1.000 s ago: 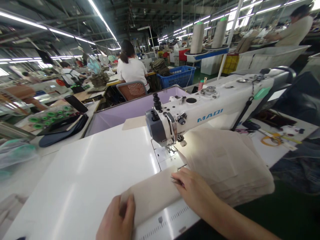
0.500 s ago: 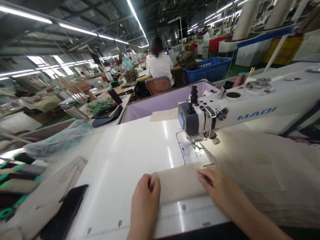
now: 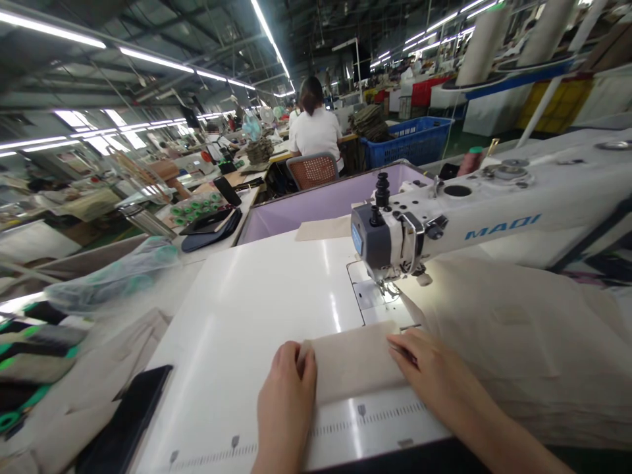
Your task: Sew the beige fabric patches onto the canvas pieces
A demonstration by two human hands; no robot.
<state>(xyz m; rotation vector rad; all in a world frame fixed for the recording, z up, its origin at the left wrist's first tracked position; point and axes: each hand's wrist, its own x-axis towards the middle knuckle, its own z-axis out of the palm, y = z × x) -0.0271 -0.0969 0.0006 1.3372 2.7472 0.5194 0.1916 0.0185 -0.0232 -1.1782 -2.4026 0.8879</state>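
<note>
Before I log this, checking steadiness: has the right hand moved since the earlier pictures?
No, not noticeably: the right hand sits about where it did against the needle plate; the view shifted.

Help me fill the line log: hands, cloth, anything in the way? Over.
Left hand pinching left end of beige strip. Right hand at right end, holding slim dark item. Strip flat on white tabletop. Possible obstacle: sewing machine head, just beyond.
</note>
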